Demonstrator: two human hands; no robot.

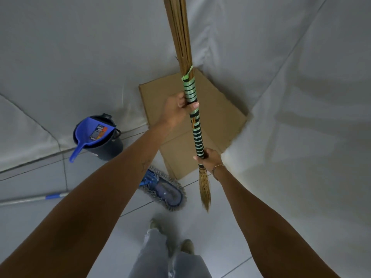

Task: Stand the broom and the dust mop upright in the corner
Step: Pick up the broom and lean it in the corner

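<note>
Both hands are closed round the broom (195,125), left hand (178,109) up on the green wrap, right hand (208,159) near the low end, held near-vertical over the cardboard (220,117) in the corner. I'd plant the bottom end right into the corner and lean it before letting go. Mop (164,190) is lying on the floor, next up.

Broom (197,127) top cut off by upper frame edge. Dust mop (166,190) handle exits left edge; forearm hides its head joint. Dustpan (93,133) label unreadable.
</note>
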